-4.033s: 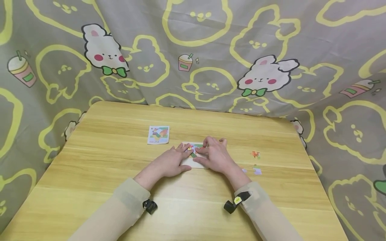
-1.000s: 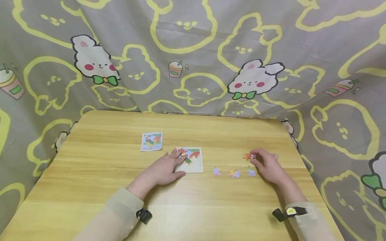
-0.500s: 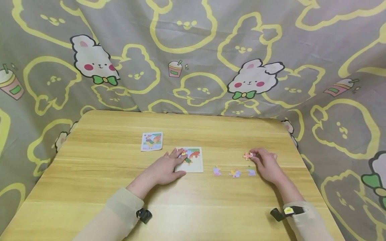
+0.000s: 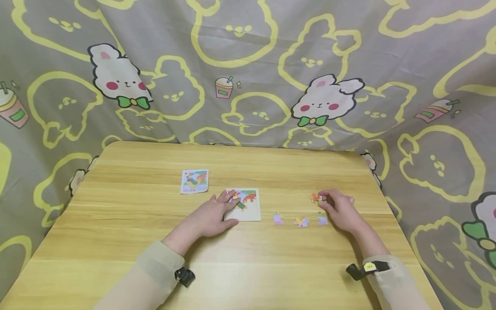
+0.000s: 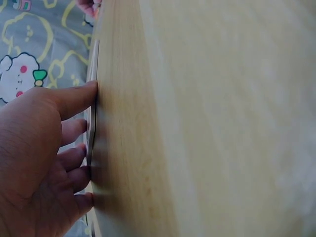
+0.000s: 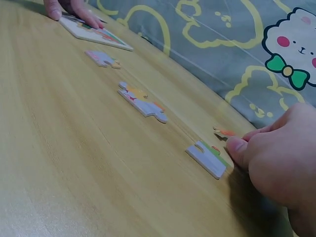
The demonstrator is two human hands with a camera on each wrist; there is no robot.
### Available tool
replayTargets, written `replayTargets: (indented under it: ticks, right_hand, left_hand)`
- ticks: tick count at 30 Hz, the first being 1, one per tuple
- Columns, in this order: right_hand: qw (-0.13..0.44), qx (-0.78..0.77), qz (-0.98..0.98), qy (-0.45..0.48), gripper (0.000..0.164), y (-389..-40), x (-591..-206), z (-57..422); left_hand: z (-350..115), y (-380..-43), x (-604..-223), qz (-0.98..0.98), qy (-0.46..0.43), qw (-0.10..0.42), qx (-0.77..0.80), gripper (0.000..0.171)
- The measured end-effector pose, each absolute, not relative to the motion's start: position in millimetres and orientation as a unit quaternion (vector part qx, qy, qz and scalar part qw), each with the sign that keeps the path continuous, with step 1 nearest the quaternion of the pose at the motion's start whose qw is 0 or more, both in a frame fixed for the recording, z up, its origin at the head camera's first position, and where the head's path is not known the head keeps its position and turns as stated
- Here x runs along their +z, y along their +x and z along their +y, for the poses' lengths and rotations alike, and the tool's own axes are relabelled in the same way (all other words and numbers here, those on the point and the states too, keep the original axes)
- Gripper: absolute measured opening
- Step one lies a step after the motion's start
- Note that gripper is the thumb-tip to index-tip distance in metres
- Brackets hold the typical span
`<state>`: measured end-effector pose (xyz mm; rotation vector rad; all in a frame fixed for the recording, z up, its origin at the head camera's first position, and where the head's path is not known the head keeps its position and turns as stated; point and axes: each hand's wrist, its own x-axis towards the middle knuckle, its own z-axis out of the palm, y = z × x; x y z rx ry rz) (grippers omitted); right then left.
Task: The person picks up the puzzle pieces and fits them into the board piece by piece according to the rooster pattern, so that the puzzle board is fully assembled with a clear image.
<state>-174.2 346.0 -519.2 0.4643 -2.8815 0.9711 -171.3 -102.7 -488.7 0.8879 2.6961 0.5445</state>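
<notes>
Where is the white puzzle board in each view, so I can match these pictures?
Head: puzzle board just below centre.
Left wrist: puzzle board left of centre, a thin strip seen nearly edge-on.
Right wrist: puzzle board at the upper left.
Shared landmark: the rabbit-print curtain, behind the table.

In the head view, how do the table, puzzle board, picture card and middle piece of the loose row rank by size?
1. Table
2. Puzzle board, partly covered by the left hand
3. Picture card
4. Middle piece
</notes>
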Motion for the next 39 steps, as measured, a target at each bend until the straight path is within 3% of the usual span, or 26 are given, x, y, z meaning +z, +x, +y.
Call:
replayTargets:
  ticks: [10, 22, 39]
  right_hand:
    - [0.043, 0.324, -0.932, 0.156, 0.029, -175.0, -513.9, 338.7]
    - [0.088, 0.336, -0.901, 0.258, 0.034, -177.6, -482.2, 296.7]
    - [0.054, 0.352, -0.883, 0.305, 0.033, -180.1, -474.6, 241.8]
  left_hand:
    - [-105.0, -170.5, -490.5, 0.928, 0.297, 0.130, 0.184, 0.073]
    - [-104.6, -171.0, -491.6, 0.929, 0.293, 0.130, 0.186, 0.072]
    - [-104.0, -170.7, -490.7, 0.929, 0.291, 0.132, 0.186, 0.072]
